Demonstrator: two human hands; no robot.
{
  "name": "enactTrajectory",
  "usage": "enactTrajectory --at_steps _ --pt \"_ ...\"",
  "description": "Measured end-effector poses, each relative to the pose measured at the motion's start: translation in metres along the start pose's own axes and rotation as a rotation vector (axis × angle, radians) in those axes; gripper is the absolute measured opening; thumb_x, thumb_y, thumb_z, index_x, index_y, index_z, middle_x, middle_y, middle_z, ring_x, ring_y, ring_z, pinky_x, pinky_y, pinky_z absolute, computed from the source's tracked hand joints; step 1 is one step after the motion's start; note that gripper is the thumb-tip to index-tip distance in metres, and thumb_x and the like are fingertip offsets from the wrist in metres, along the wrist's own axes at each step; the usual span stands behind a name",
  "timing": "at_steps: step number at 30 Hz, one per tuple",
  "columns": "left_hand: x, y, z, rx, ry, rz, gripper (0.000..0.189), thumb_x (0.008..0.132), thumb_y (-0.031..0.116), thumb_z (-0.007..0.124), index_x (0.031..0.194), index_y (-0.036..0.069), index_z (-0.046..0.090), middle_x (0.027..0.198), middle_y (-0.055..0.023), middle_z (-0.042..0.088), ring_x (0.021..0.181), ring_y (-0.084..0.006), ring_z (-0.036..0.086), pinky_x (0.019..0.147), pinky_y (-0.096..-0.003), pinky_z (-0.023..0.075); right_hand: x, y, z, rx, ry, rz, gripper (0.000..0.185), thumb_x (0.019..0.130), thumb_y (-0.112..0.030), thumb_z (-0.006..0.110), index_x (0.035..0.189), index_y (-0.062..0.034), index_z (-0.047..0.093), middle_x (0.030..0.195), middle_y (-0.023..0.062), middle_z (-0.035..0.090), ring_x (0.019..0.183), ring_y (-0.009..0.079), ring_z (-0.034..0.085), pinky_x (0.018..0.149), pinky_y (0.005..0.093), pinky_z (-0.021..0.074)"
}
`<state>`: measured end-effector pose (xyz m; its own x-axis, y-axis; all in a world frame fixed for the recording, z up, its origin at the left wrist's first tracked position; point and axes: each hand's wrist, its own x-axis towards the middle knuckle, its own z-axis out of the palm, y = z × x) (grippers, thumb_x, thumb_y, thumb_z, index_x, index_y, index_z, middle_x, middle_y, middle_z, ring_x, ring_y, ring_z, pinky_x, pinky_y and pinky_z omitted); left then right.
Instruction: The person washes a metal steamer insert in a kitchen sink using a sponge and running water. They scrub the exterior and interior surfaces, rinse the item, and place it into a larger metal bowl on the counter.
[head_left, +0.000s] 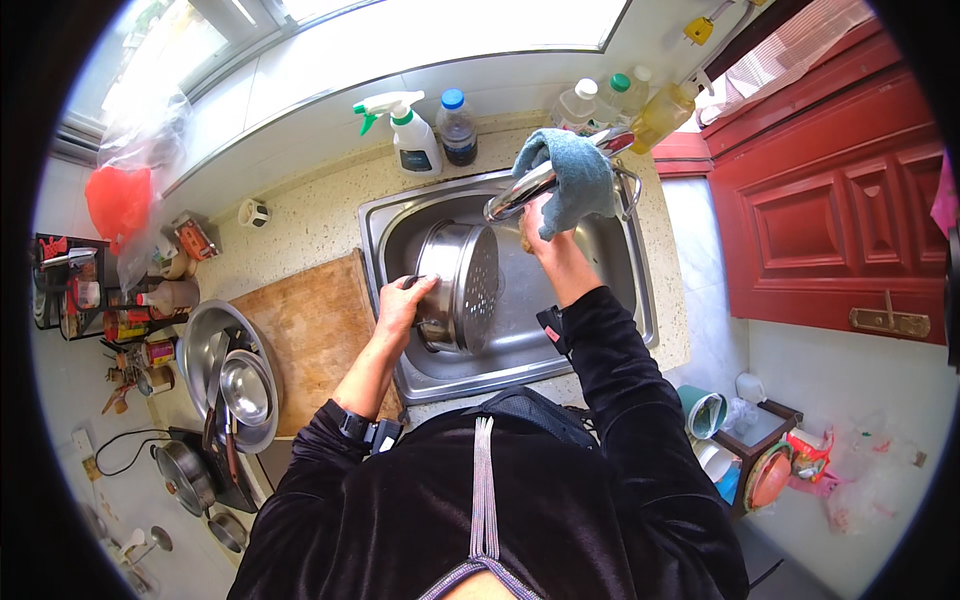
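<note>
Tilted on its side in the stainless steel sink is a metal steamer pot with a perforated base. My left hand grips the pot by a handle on its left side. Over the sink's right half, my right hand reaches beneath the chrome faucet, partly hidden by it and by a blue-grey cloth draped over the faucet. Something brownish shows at that hand's fingers; what it is, and how firmly it is held, I cannot tell.
A wooden cutting board lies left of the sink, beside a large metal basin holding a knife and smaller bowls. Behind the sink stand a spray bottle, a blue-capped bottle and several other bottles. A red door is at the right.
</note>
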<state>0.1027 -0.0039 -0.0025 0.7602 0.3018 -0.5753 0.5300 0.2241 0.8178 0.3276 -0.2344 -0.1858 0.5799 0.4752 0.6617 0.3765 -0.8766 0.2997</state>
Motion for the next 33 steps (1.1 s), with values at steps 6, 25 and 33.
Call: enactTrajectory --at_steps 6,25,33 --pt "0.003 0.004 0.011 0.007 -0.030 -0.019 0.026 0.079 0.028 0.074 0.080 0.003 0.066 0.068 -0.0010 0.062 0.055 -0.0090 0.055 0.051 -0.0238 0.0437 -0.003 0.000 0.004 0.928 -0.344 0.767 0.032 0.092 -0.033 0.043 0.114 -0.0136 0.055 0.107 0.0093 0.061 0.099 0.0230 0.058 0.084 0.0373 0.0449" --pt "0.016 -0.002 0.026 0.099 -0.070 0.007 0.028 0.080 0.029 0.074 0.081 0.003 0.066 0.068 -0.0013 0.062 0.056 -0.0091 0.056 0.052 -0.0235 0.0435 0.025 0.003 -0.058 2.338 0.046 2.176 0.028 0.090 -0.033 0.046 0.106 -0.0156 0.061 0.109 0.0012 0.064 0.095 0.0227 0.059 0.084 0.0395 0.0452" --pt "0.029 -0.015 0.026 0.116 -0.063 0.033 0.029 0.081 0.028 0.073 0.082 0.001 0.065 0.068 -0.0035 0.062 0.056 -0.0121 0.059 0.052 -0.0260 0.0481 0.026 0.002 -0.059 2.350 0.079 2.132 0.029 0.091 -0.034 0.044 0.106 -0.0160 0.061 0.110 0.0006 0.064 0.097 0.0217 0.058 0.084 0.0396 0.0449"
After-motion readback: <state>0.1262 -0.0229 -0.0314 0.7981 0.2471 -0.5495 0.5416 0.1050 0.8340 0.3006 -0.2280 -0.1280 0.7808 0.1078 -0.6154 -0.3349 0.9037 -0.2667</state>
